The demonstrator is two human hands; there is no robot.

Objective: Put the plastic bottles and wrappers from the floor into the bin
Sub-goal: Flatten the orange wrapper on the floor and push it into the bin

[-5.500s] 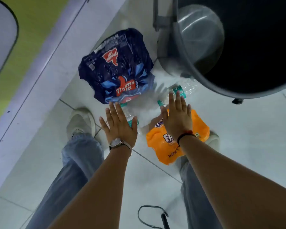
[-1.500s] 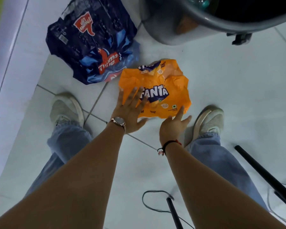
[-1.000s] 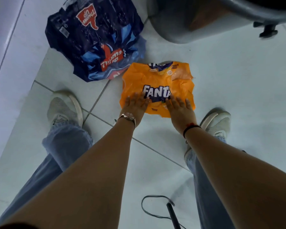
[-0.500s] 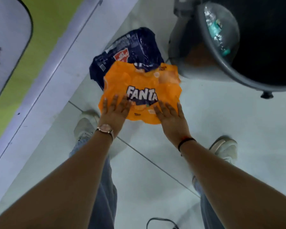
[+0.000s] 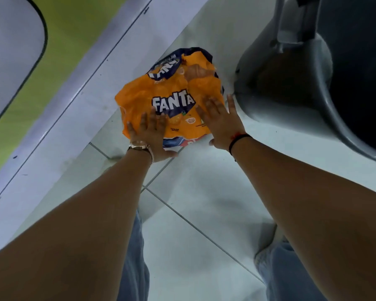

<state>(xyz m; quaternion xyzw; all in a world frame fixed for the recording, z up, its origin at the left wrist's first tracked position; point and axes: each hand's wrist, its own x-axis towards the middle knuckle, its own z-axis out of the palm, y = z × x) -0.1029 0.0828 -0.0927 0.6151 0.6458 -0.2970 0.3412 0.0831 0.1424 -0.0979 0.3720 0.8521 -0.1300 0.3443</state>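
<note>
Grey round plastic bin (image 5: 295,88), upper right of frame, its mouth dark; white tiled floor (image 5: 204,203) below. Crumpled orange Fanta plastic wrapper (image 5: 167,92), centre frame just left of the bin — gripped along its lower edge by both hands. Left hand (image 5: 149,135) and right hand (image 5: 220,124): fingers spread over the wrapper's face, thumbs beneath.

Left hand (image 5: 149,135), right hand (image 5: 220,124), outstretched, fingers spread
</note>
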